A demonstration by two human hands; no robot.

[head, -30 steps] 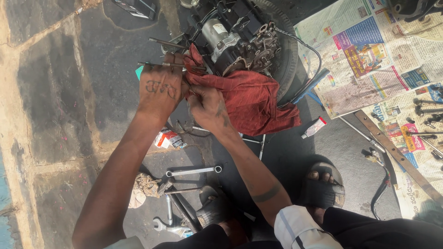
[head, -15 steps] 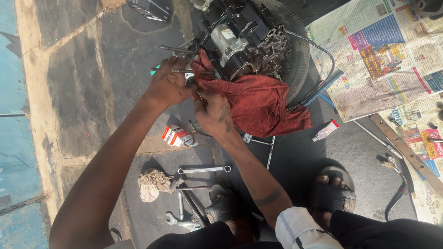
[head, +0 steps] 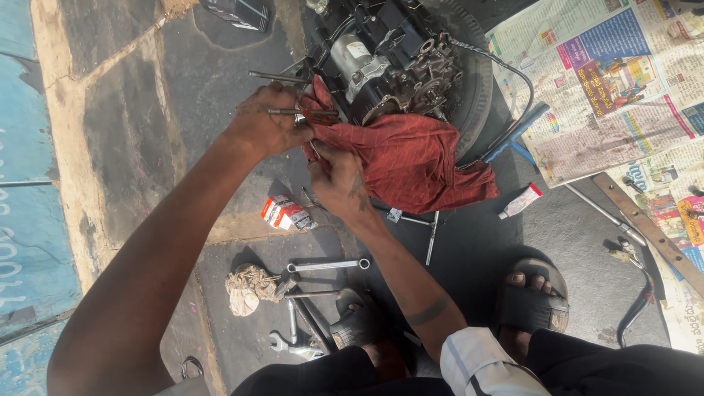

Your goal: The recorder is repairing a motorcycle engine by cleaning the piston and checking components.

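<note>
At the far middle of the scene, a red cloth point(head: 418, 161) is draped over the near side of a dark engine block point(head: 389, 55) that rests on a black tyre point(head: 480, 88). The cloth's far left corner is pinched and bunched against a long metal stud point(head: 293, 112) that sticks out of the engine to the left. The left hand point(head: 264, 121) is curled around this stud and the cloth edge, fingers closed together on them. The right hand point(head: 339, 180), just near of it, is closed on the cloth with what looks like a thin metal part between the fingers; the exact grip cannot be told. The step in hand is judged to be wiping or cleaning of the stud with the cloth; the next move would call for the stud to be held steady while the cloth is drawn along it. Near and left of the hands, a small red and white carton point(head: 287, 214) lies on the dark floor point(head: 183, 110). Nearer, a ring spanner point(head: 328, 265), more spanners and a wad of pale waste thread point(head: 249, 287) are spread out. To the right, a small white tube with a red cap point(head: 519, 201) lies beside printed newspaper sheets point(head: 609, 81) with coloured panels, spread at the far right. Sandalled feet are seen at the near edge.
</note>
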